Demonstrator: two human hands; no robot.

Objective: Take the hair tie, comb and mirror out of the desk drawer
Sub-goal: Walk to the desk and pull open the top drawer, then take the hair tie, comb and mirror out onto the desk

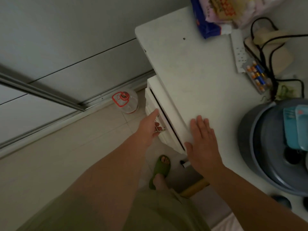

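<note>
The white desk drawer [150, 100] sits under the left edge of the white desk [191, 72] and stands out only a narrow dark gap. My left hand [150, 126] is at the drawer front, with its fingers curled around the small metal handle [160, 130]. My right hand [202, 142] lies flat and open on the desk top near its front edge. The hair tie, comb and mirror are hidden from view.
A clear plastic jar with a red lid [125, 101] stands on the floor left of the drawer. On the desk are a power strip [240, 52], batteries [258, 75], black cables, snack bags [216, 12] and a grey round appliance [273, 147]. My foot in a green slipper [160, 170] is below the drawer.
</note>
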